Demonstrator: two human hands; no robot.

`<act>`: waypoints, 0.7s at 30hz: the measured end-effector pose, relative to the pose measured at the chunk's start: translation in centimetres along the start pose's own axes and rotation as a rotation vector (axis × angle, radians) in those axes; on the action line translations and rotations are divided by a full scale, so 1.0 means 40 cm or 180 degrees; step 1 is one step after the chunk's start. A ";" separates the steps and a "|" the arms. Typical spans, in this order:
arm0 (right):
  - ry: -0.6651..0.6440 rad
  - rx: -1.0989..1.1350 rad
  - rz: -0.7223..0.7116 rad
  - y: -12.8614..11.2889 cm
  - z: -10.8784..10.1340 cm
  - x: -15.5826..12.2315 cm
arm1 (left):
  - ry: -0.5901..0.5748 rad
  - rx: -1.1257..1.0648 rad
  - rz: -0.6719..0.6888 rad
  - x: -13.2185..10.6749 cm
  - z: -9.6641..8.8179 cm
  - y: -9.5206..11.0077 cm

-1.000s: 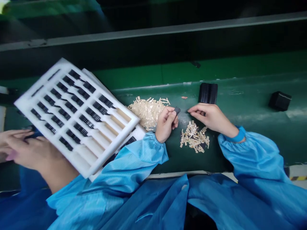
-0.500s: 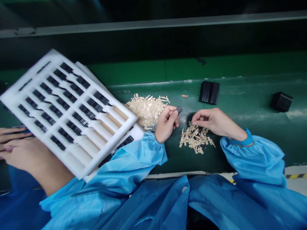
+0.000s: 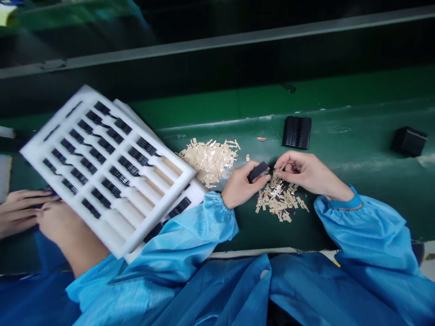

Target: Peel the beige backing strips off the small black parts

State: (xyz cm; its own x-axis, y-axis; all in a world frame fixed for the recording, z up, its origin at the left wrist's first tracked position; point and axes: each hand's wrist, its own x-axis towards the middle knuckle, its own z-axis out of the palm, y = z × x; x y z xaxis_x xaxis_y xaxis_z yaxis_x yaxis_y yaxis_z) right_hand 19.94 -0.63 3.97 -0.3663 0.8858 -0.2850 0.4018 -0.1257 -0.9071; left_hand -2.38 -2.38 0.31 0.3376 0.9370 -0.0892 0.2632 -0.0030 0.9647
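Note:
My left hand (image 3: 240,183) is closed around a small flat black rectangular piece (image 3: 258,172), held between thumb and fingers. Just right of it, my right hand (image 3: 301,170) pinches at a small pale strip (image 3: 280,170); the fingertips partly cover it. Below the two hands lies a loose pile of pale flat strips (image 3: 280,199), some with shiny bits. A bigger heap of similar strips (image 3: 210,158) spreads behind and left of my left hand. One single pale strip (image 3: 248,157) lies apart beside that hand.
A white foam tray (image 3: 112,158) with rows of black parts rests tilted on another tray at the left. Black ribbed blocks (image 3: 297,132) stand at the back, another (image 3: 409,141) farther right. A co-worker's hands (image 3: 25,210) are at the far left. An orange scrap (image 3: 261,139) lies behind.
The black piece has turned in my left hand, now showing more of its length, and that hand is nearer my right. A single strip now lies beside my left hand. The view has shifted slightly.

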 end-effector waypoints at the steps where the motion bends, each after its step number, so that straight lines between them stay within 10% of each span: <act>1: 0.0045 0.0008 -0.0031 -0.001 0.006 -0.002 | -0.0108 0.0118 -0.0027 -0.001 0.001 -0.001; 12: 0.0754 0.0303 0.0014 -0.020 0.002 -0.014 | -0.0136 0.0327 -0.0042 -0.002 0.005 0.001; 21: 0.0250 0.0212 -0.0231 -0.011 0.008 -0.006 | -0.0759 0.0278 0.0244 0.003 -0.011 0.009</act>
State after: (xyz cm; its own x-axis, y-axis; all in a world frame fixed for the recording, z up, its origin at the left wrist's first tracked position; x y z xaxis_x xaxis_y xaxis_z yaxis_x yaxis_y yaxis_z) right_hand 19.58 -0.92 4.34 -0.3246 0.9255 -0.1949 0.3189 -0.0869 -0.9438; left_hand -2.65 -2.12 0.78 0.5603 0.8242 -0.0825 0.3022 -0.1106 0.9468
